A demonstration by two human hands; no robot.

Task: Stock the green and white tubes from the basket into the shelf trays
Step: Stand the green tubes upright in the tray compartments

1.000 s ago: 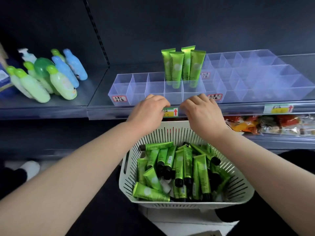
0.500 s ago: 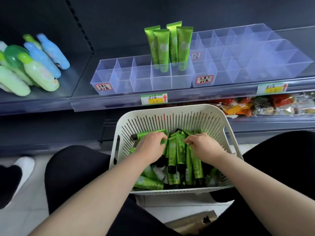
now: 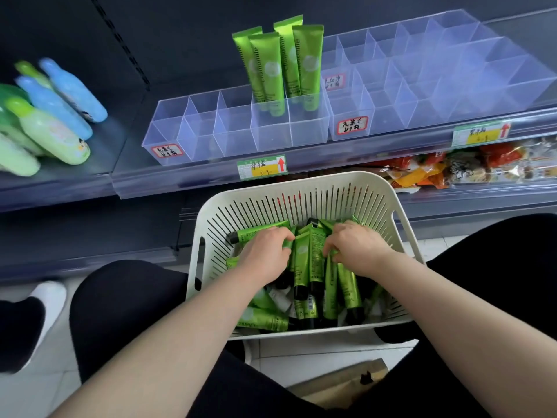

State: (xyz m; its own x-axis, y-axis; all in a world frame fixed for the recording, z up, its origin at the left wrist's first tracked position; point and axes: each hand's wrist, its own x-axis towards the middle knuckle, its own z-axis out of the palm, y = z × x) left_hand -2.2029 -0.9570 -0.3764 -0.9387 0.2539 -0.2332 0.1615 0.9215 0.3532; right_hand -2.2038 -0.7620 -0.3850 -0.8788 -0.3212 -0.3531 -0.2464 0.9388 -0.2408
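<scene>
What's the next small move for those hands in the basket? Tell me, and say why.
Probably close each hand on a tube and lift it out. Both the left hand and right hand rest on green tubes in the basket, while most tray compartments stand empty.

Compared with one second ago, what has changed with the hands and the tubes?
Both hands came down from the front edge of the shelf tray into the basket. The left hand and right hand now close their fingers around green tubes in the pile; none is lifted yet. The four upright tubes in the tray and the bottles on the left stayed as they were.
</scene>
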